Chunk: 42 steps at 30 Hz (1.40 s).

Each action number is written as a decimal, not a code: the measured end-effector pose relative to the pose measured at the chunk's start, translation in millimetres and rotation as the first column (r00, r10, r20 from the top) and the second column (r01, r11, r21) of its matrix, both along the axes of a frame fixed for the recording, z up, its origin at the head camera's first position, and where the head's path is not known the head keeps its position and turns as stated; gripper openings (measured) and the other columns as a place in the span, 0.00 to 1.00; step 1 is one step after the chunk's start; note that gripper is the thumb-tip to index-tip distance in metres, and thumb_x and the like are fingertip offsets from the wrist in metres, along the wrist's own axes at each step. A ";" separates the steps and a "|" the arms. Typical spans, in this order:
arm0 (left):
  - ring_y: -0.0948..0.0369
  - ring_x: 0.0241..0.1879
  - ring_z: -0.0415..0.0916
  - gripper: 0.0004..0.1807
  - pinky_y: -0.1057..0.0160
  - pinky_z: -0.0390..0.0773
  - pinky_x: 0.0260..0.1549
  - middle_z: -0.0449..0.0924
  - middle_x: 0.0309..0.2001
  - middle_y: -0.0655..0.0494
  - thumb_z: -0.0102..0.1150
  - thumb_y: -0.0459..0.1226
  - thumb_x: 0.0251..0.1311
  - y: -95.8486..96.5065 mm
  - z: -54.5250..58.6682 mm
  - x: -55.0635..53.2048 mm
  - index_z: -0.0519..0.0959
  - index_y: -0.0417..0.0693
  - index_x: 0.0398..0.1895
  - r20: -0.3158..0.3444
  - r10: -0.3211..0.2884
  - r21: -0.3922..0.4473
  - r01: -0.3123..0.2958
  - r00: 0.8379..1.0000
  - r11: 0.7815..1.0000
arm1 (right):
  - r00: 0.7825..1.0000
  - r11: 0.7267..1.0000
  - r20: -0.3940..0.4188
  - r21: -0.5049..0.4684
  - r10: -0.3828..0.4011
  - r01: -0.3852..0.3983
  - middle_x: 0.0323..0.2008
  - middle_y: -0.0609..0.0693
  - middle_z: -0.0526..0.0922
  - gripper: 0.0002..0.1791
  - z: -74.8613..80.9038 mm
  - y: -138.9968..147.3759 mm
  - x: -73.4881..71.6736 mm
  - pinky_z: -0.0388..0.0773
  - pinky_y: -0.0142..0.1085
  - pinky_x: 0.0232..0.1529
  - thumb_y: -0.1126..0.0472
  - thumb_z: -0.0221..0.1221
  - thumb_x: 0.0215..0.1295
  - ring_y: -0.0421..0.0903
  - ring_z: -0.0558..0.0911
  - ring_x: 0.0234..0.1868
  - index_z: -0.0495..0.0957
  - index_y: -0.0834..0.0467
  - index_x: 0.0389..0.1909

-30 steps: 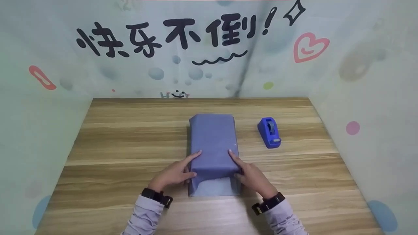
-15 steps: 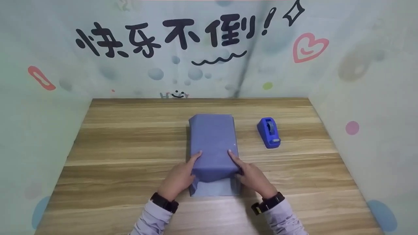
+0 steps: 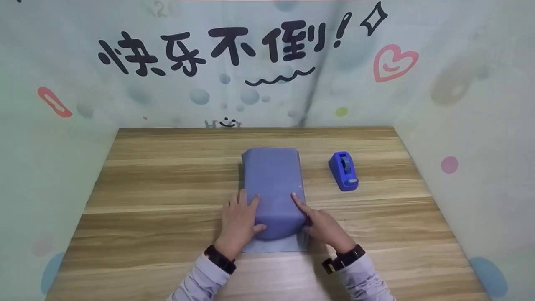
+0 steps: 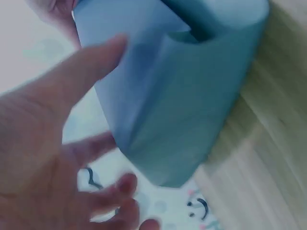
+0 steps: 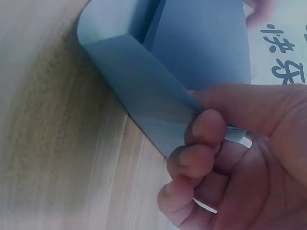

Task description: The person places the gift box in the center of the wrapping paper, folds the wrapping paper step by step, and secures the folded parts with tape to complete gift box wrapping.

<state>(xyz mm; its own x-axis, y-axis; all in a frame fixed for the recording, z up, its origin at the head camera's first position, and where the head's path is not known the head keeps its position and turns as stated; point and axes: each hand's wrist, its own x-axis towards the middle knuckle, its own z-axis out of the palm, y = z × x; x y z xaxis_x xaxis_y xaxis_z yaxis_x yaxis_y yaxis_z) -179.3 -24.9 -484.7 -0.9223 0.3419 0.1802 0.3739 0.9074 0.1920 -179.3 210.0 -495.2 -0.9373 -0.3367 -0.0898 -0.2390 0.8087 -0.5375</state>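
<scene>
A box-shaped parcel (image 3: 272, 175) in blue-grey wrapping paper lies on the table, its near end loosely folded. A pale paper flap (image 3: 282, 246) sticks out toward me beneath a bulging upper fold. My left hand (image 3: 237, 217) lies spread at the parcel's near left corner, thumb at the end fold. At the near right my right hand (image 3: 328, 228) has its index finger on the top. In the right wrist view its thumb is inside the side paper (image 5: 148, 91) with curled fingers outside, pinching it. The left wrist view shows the open fold (image 4: 192, 38).
A blue tape dispenser (image 3: 343, 171) stands on the wooden table (image 3: 167, 167) to the right of the parcel. Printed wall sheets (image 3: 250, 96) enclose the table at the back and both sides.
My left hand has moved right and turned, its fingers now spread over the left side. The upper fold at the near end has come down over the pale flap. My right hand stays put.
</scene>
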 end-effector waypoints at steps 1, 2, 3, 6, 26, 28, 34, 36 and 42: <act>0.46 0.53 0.65 0.42 0.50 0.71 0.49 0.67 0.55 0.42 0.72 0.55 0.36 3.8 -1.5 -4.7 0.71 0.48 0.57 -0.035 -0.038 -0.024 0.037 0.999 0.999 | 1.000 1.000 -0.004 0.004 0.005 -0.005 0.33 0.63 0.81 0.51 0.2 0.2 0.0 0.72 0.36 0.26 0.72 0.63 0.48 0.44 0.73 0.22 0.51 0.46 0.72; 0.45 0.58 0.63 0.41 0.48 0.68 0.55 0.66 0.59 0.43 0.71 0.56 0.37 7.5 -3.6 -9.7 0.71 0.48 0.56 -0.062 -0.091 -0.046 0.088 0.994 0.995 | 1.000 1.000 -0.007 0.009 0.006 -0.006 0.33 0.63 0.81 0.50 0.4 0.6 -0.3 0.72 0.37 0.27 0.72 0.63 0.48 0.44 0.74 0.23 0.51 0.47 0.72; 0.45 0.62 0.60 0.40 0.47 0.65 0.60 0.64 0.62 0.44 0.70 0.57 0.38 11.4 -6.6 -14.9 0.71 0.48 0.56 -0.080 -0.153 -0.061 0.149 0.985 0.987 | 1.000 1.000 -0.013 0.013 0.008 -0.008 0.33 0.63 0.81 0.50 0.6 0.9 -0.6 0.73 0.37 0.28 0.72 0.63 0.48 0.45 0.74 0.24 0.51 0.47 0.72; 0.47 0.70 0.51 0.42 0.46 0.54 0.67 0.58 0.69 0.50 0.64 0.60 0.44 22.9 -16.4 -29.0 0.66 0.50 0.62 -0.086 -0.319 -0.107 0.309 0.944 0.945 | 0.999 1.000 -0.025 0.014 0.025 -0.025 0.36 0.65 0.81 0.50 0.0 2.0 -2.8 0.75 0.40 0.30 0.72 0.63 0.49 0.47 0.77 0.27 0.51 0.49 0.72; 0.47 0.70 0.51 0.34 0.42 0.55 0.65 0.54 0.72 0.57 0.34 0.63 0.63 44.3 -32.7 -38.2 0.53 0.68 0.71 -0.183 -0.403 -0.293 0.341 0.897 0.893 | 0.990 0.991 -0.056 0.014 -0.131 0.132 0.15 0.44 0.68 0.13 -14.3 1.8 23.0 0.61 0.30 0.17 0.59 0.60 0.60 0.39 0.66 0.17 0.71 0.57 0.19; 0.47 0.70 0.52 0.35 0.42 0.55 0.65 0.54 0.72 0.57 0.38 0.64 0.61 45.4 -34.6 -37.4 0.52 0.69 0.71 -0.205 -0.393 -0.315 0.320 0.896 0.894 | 0.991 0.993 -0.062 0.001 -0.119 0.120 0.15 0.43 0.67 0.13 -16.2 1.6 24.3 0.60 0.29 0.17 0.61 0.58 0.60 0.39 0.66 0.16 0.70 0.57 0.18; 0.48 0.70 0.51 0.44 0.42 0.54 0.65 0.52 0.72 0.58 0.53 0.64 0.52 47.7 -40.9 -33.3 0.50 0.70 0.71 -0.231 -0.360 -0.337 0.273 0.904 0.901 | 0.997 0.999 -0.067 -0.029 -0.041 0.039 0.14 0.42 0.69 0.13 -17.9 -2.7 22.6 0.64 0.27 0.17 0.63 0.58 0.59 0.36 0.66 0.17 0.72 0.57 0.16; 0.49 0.71 0.50 0.45 0.42 0.53 0.66 0.51 0.73 0.59 0.54 0.64 0.51 48.5 -41.2 -32.1 0.49 0.70 0.72 -0.224 -0.354 -0.342 0.267 0.908 0.901 | 0.997 0.999 -0.071 -0.032 -0.028 0.026 0.15 0.42 0.69 0.13 -18.5 -4.4 21.0 0.64 0.27 0.18 0.63 0.58 0.58 0.36 0.66 0.17 0.72 0.57 0.15; 0.47 0.71 0.48 0.46 0.41 0.51 0.66 0.48 0.73 0.57 0.56 0.61 0.51 47.9 -36.3 -30.6 0.48 0.69 0.72 -0.167 -0.353 -0.317 0.289 0.921 0.903 | 0.997 0.997 -0.075 -0.072 -0.024 0.018 0.14 0.41 0.67 0.15 -21.5 -8.6 15.8 0.64 0.26 0.17 0.64 0.59 0.57 0.35 0.65 0.16 0.70 0.57 0.12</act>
